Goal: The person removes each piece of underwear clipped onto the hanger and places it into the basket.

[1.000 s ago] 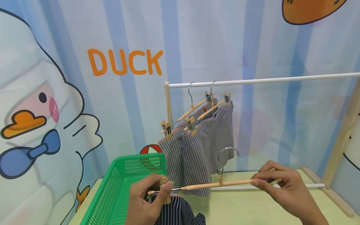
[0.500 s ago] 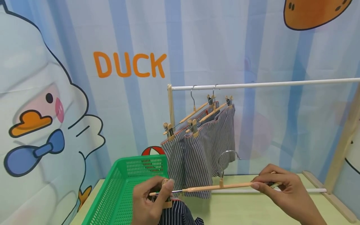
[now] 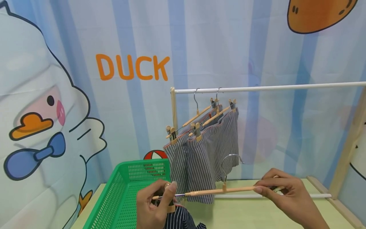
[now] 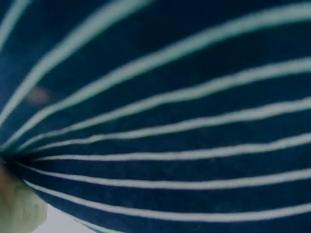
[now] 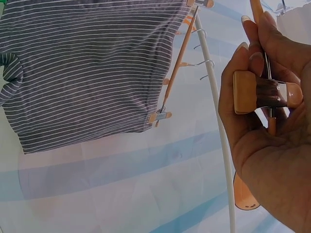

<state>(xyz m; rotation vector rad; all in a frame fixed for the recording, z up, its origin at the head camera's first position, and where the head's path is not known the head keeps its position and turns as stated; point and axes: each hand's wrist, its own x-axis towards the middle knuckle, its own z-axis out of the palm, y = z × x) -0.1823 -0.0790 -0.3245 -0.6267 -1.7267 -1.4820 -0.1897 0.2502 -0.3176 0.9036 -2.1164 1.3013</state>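
Observation:
A peach clip hanger [image 3: 206, 191] with a metal hook lies level between my two hands. My left hand [image 3: 152, 203] pinches the clip at its left end, thumb on top. From that clip hangs a dark navy garment with white stripes [image 3: 178, 218], which fills most of the left wrist view as close striped cloth [image 4: 170, 116]. At the other end, my right hand [image 3: 288, 194] grips the bar between thumb and fingers. In the right wrist view, the right-end clip [image 5: 265, 92] sits within the curled fingers with no cloth in it.
Two striped shorts [image 3: 213, 146] hang by clip hangers from the white rail [image 3: 271, 87] at its left end. A green basket [image 3: 108, 187] stands at left on the pale yellow table [image 3: 243, 216]. Behind is a printed curtain [image 3: 137, 31]; the rack's wooden post [image 3: 350, 149] rises at right.
The head view has shifted slightly, leaving the rack and basket a little lower in it. Both hands keep hold of the hanger, which has hardly moved.

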